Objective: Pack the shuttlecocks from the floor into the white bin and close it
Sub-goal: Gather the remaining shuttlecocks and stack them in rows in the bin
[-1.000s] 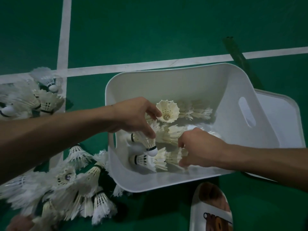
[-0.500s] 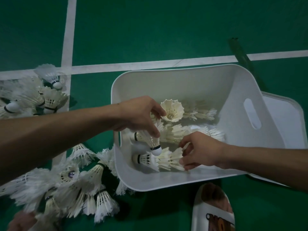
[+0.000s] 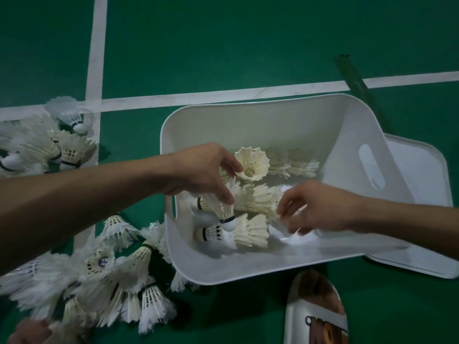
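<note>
Green court floor (image 3: 223,45) w/ white lines (image 3: 95,58) is filling the view. The white bin (image 3: 248,120) is sitting open at the middle, and everything else is placed against it.

The lid (image 3: 419,219) is lying flat at the bin's right side, its left edge tucked under the bin. A dark green strip (image 3: 352,75) is running away from the bin's far right corner. A slipper (image 3: 315,316) is resting on the floor just in front of the bin's near wall.

The left hand (image 3: 198,172) is reaching in over the bin's left wall. Its thumb and fingers are pinching the held shuttlecock (image 3: 219,207) by the feathers, cork end pointing down, just above the ones on the bin's bottom.

The right hand (image 3: 318,207) is coming in over the bin's right side. It's motion-blurred, fingers bent, tips at the feathers of the packed shuttlecocks (image 3: 250,227). Can't tell if it's gripping anything.

Approx. half a dozen packed ones are lying on their sides inside the bin. One open-cup shuttlecock (image 3: 252,163) is facing up, toward the far wall.

The near pile (image 3: 111,274) is lying on the floor against the bin's near left corner. The far pile (image 3: 37,145) is sitting well to the bin's left, across a white line.
</note>
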Demonstrator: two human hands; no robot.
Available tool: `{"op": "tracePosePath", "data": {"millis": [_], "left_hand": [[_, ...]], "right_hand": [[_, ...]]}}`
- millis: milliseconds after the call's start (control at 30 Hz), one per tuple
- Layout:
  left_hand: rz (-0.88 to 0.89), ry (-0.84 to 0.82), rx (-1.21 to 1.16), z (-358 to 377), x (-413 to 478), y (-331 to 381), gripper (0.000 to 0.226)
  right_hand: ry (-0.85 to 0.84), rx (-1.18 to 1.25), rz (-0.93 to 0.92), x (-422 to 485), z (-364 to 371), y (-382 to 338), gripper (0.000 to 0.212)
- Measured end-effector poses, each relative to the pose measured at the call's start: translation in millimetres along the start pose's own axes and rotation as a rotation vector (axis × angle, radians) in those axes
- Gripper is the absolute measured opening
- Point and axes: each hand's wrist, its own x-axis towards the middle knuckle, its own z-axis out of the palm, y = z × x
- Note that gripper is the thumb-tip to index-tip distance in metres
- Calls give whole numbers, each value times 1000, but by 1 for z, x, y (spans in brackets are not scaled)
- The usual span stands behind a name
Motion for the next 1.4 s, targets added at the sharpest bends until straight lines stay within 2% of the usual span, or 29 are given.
{"op": "tracePosePath", "data": {"millis": [33, 67, 133, 167, 233, 333, 433, 567, 733, 900, 1167, 1400], "left_hand": [[1, 1, 1, 0, 0, 0, 66], [3, 1, 3, 0, 0, 0, 65], [6, 0, 7, 1, 0, 1, 65], [6, 0, 8, 1, 0, 2, 65], [1, 1, 8, 2, -1, 2, 66], [-2, 1, 11, 2, -2, 2, 66], [-4, 4, 6, 2, -2, 4, 66], [-9, 0, 2, 2, -2, 5, 66], [-21, -6, -17, 0, 0, 6, 67], [-11, 1, -10, 0, 2, 8, 67], [30, -20, -32, -3, 1, 10, 66], [55, -96, -99, -1, 1, 15, 65]], "right_hand": [[99, 3, 13, -1, -8, 2, 10], [219, -78, 36, -2, -18, 4, 13], [378, -351, 99, 1, -32, 12, 35], [382, -450, 131, 3, -33, 16, 52], [283, -498, 182, 8, -28, 26, 81], [153, -494, 171, 21, -7, 37, 99], [122, -505, 136, 33, 7, 37, 90], [210, -529, 81, 46, 8, 34, 68], [385, -437, -19, 55, -5, 35, 48], [416, -387, -70, 60, -6, 40, 47], [478, -402, -99, 44, -25, 39, 57], [600, -372, -109, 26, -45, 39, 45]]}}
